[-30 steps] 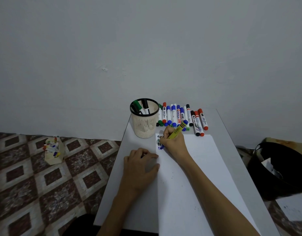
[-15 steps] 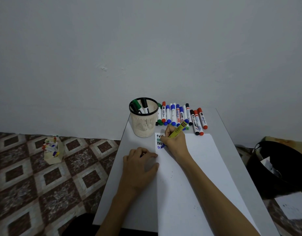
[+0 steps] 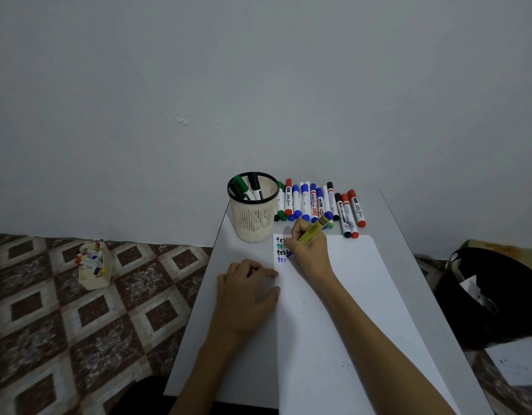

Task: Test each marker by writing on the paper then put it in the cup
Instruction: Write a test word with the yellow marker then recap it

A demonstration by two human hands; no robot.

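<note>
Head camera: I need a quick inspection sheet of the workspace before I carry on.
Surface: grey table, white paper lying on it.
Job's things: mesh cup holding green marker and black marker; row of markers right of the cup; four written test lines.
Clutter: box of markers and loose sheet on the floor.
Grippers: right hand grips yellow marker, tip at the paper; left hand curled at the paper's edge.
Cables: nothing seen.
Surroundings: bare wall, tiled floor, black bin at right.

We see the blue word (image 3: 281, 259) near the paper's (image 3: 348, 295) far left corner grow from one letter to "tes". Our right grip (image 3: 311, 250), holding the marker (image 3: 317, 227), has edged rightward along that line.
</note>
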